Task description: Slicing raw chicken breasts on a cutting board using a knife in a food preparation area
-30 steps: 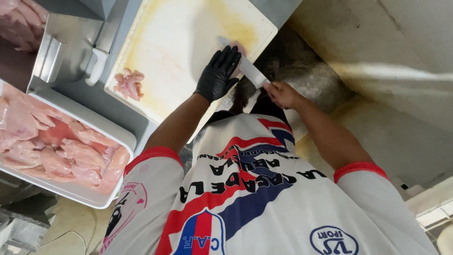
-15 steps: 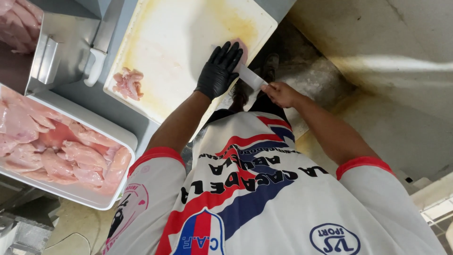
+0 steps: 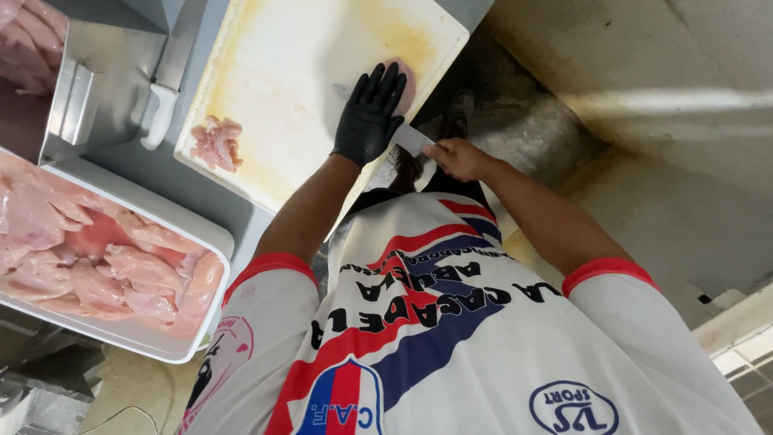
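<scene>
Pressing flat on a pale chicken piece (image 3: 405, 79) near the right edge of the white cutting board (image 3: 298, 72), the gloved left hand (image 3: 372, 113) is spread open. A knife (image 3: 409, 138) is gripped closed in the bare right hand (image 3: 456, 158), its blade beneath the glove. Trimmings (image 3: 216, 142) lie on the board's left; a tray of raw chicken (image 3: 211, 235) sits well apart.

Showing off-white with yellow staining: the cutting board (image 3: 306, 72). Wearing a black glove: the left hand (image 3: 370, 117). Lying pale pink: chicken pieces (image 3: 216, 143), more filling a white tray (image 3: 211, 242). Gleaming silver-white: the knife blade (image 3: 412, 138). Standing grey: the desk (image 3: 173, 193).
</scene>
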